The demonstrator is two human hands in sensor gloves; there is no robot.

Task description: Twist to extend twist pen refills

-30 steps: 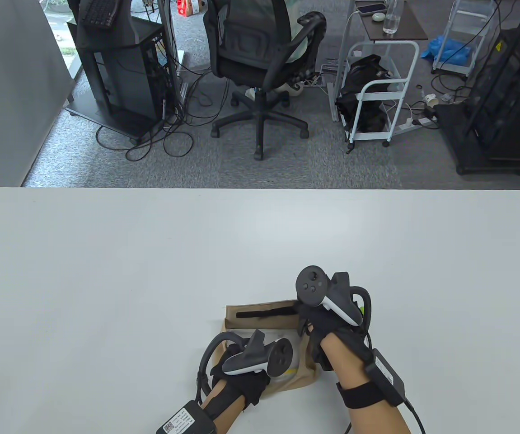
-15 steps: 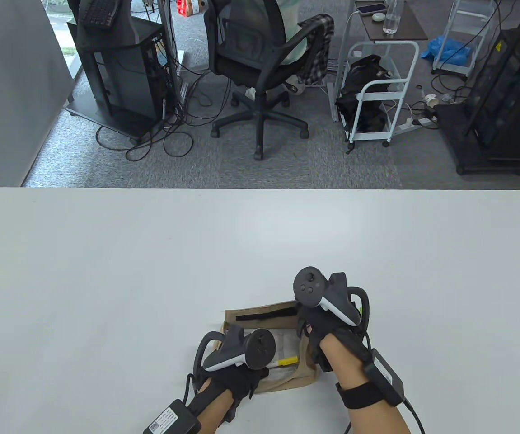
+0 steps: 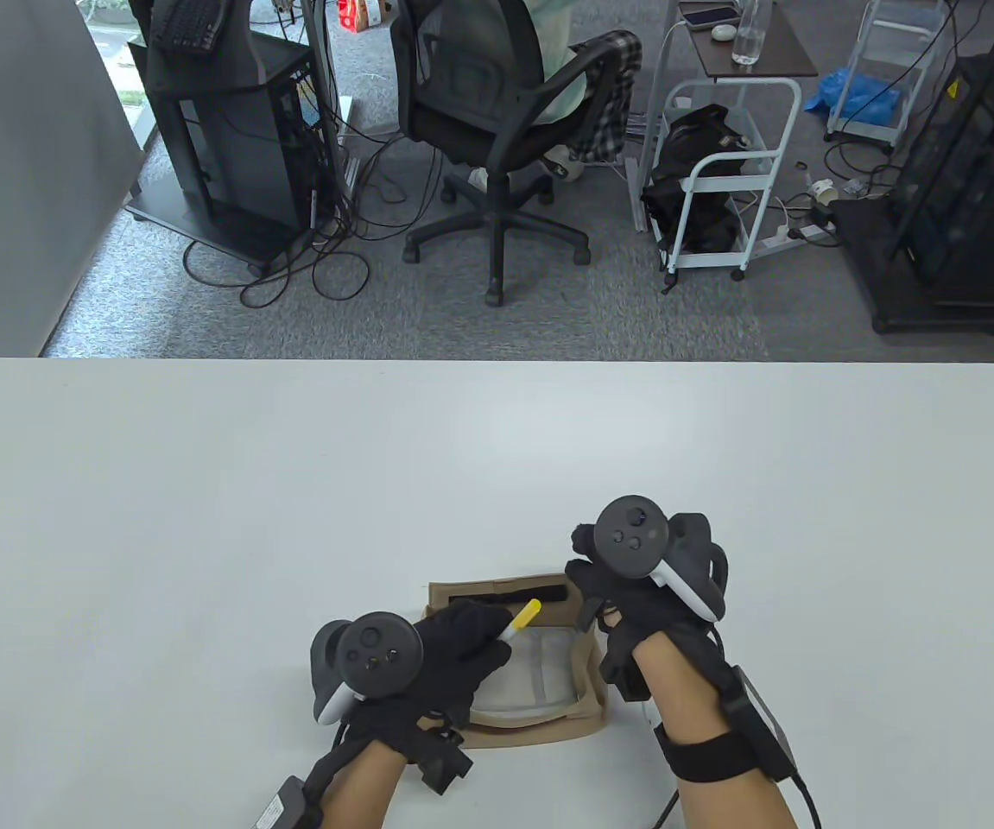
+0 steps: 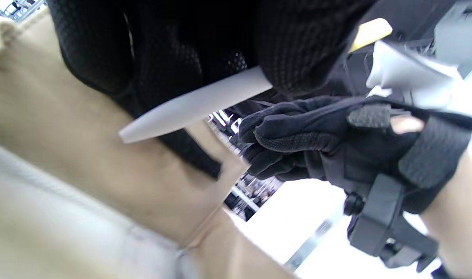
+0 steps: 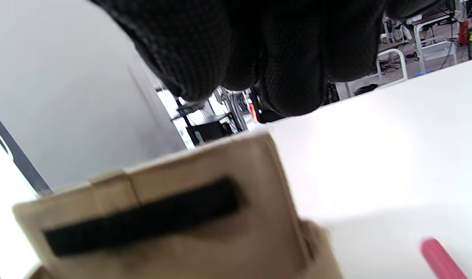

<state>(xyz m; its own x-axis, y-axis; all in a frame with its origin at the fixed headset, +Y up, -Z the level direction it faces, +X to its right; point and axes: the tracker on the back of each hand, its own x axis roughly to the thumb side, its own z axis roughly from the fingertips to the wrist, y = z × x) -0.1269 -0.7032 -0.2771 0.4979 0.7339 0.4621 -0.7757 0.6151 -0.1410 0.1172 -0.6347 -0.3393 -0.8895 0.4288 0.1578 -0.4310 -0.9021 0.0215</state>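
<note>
My left hand grips a white twist pen with a yellow end and holds it just above the open tan pouch. In the left wrist view the pen's white barrel sticks out below my fingers and its yellow end shows at the top. My right hand is at the right end of the pouch's flap, fingers curled. In the right wrist view those fingers hang above the flap with its black strip, with a gap between them.
The pouch lies near the front edge of the white table. A pink pen-like thing lies on the table right of the pouch, seen only in the right wrist view. An office chair and carts stand beyond the table.
My left hand has turned over and lifted the yellow-ended pen out of the pouch, up and to the right. My right hand has shifted slightly right and turned at the flap's end.
</note>
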